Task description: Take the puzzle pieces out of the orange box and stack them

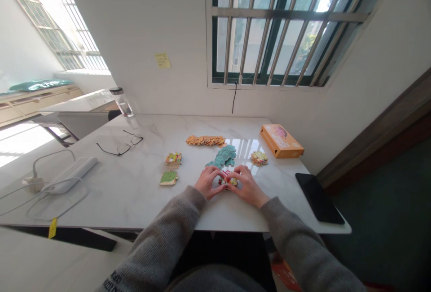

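My left hand (209, 182) and my right hand (248, 186) meet over the white table, fingers curled and fingertips pinched close together. Between them are colourful jigsaw pieces (232, 182) with red, white and yellow print, partly covered by my fingers. Both hands grip at these pieces; exactly which piece each one pinches is hidden. Just beyond my fingers lies a loose heap of teal jigsaw pieces (225, 155). To the left of my left hand sit a stack of green jigsaw pieces (169, 177) and a multicoloured stack (173, 159). Right of the teal heap is a pale yellow-green pile (259, 158).
A row of orange pieces (205, 140) lies farther back. At the right are an orange box (281, 141) and a black tablet (318, 198). Leftward lie glasses (123, 147), a white power strip (72, 175) with cables, and a clear bottle (123, 103) by the wall.
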Tool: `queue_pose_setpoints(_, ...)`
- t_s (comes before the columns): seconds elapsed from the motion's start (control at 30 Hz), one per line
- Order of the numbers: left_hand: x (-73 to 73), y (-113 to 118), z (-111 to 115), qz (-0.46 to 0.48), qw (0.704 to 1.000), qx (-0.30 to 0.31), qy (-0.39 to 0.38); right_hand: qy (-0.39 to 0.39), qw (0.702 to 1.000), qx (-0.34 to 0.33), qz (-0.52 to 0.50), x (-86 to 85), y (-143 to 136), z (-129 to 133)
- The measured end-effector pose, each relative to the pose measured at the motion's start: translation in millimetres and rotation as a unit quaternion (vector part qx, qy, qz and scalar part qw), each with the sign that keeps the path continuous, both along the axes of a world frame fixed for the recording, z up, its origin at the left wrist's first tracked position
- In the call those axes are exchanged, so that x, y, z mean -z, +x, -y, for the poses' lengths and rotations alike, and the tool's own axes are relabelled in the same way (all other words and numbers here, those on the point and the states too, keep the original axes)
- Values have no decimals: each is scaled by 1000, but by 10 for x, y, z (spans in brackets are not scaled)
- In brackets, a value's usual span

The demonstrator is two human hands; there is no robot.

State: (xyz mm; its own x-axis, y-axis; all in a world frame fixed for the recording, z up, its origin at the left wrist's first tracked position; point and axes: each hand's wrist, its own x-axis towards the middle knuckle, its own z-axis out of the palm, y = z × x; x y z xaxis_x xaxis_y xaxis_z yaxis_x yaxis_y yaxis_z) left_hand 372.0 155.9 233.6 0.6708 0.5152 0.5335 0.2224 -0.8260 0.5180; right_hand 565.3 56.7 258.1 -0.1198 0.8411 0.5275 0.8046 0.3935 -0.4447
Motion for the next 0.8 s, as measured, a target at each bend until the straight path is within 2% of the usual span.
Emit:
queue_pose_setpoints(0.17, 12, -6, -1, 12, 1000, 7, -1, 10, 1000, -7, -17, 38, 38, -9)
queue_pose_setpoints(0.4, -75, -22, 39, 43, 998, 46, 1, 105, 994, -17, -7, 79, 94, -37)
queue_pose_setpoints(0.5, -115, -30, 41, 56, 997, 44, 9, 127, 991, -32, 3, 56, 84, -25)
queue_pose_setpoints(0.63, -171, -41, 42, 74, 996, 39, -4, 125, 991, -43, -17, 6, 50, 2)
queue_pose_setpoints(0.8, -203, -59, 42, 96, 994, 39, -29, 111, 992, -17, -50, -15, 75, 3)
